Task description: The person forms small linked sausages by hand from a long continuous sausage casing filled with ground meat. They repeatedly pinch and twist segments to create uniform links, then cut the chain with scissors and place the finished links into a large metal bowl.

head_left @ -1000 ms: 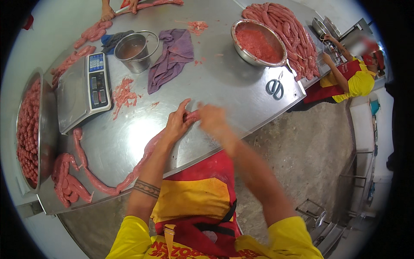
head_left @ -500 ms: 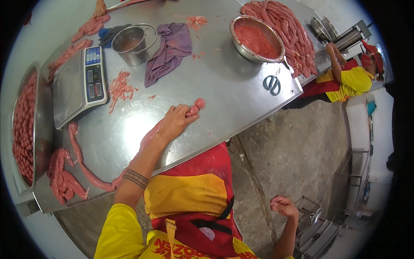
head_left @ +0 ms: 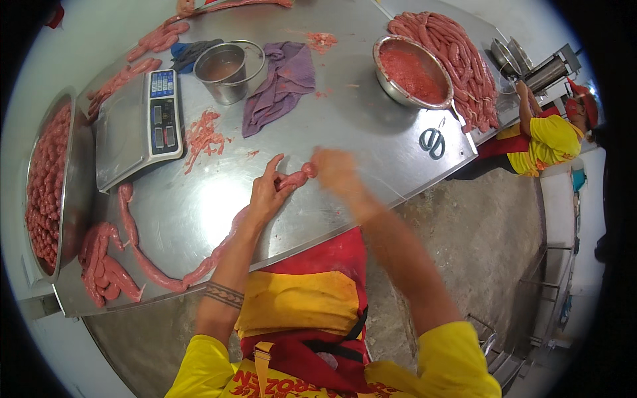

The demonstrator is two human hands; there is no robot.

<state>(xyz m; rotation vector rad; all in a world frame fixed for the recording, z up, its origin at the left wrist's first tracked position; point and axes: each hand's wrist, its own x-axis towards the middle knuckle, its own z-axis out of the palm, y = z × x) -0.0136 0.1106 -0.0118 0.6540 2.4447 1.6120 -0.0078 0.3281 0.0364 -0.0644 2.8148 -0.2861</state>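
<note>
My left hand (head_left: 271, 189) is closed on a long pink sausage (head_left: 233, 229) near its end, thumb and fingers round it and the index finger lifted. Two short rounded segments (head_left: 304, 176) stick out past the fingers. My right hand (head_left: 335, 171) is at that tip, smeared by motion, so its fingers are unclear. The sausage curves back along the steel table (head_left: 358, 139) toward a pile of links (head_left: 106, 265) at the near left. Meat scraps (head_left: 202, 139) lie beyond my left hand, and dark-handled scissors (head_left: 431, 142) lie to the right.
A big bowl of small links (head_left: 45, 186), a scale (head_left: 123, 126), a bucket (head_left: 221, 73), a purple cloth (head_left: 275, 93), a bowl of minced meat (head_left: 408, 73) and heaped sausages (head_left: 464, 76) stand around. A co-worker (head_left: 551, 142) works at right; another's hand (head_left: 184, 6) is at top.
My right hand, down by the lower right half a second ago, has swung up to the sausage end. My left hand keeps hold of the sausage, its index finger now lifted.
</note>
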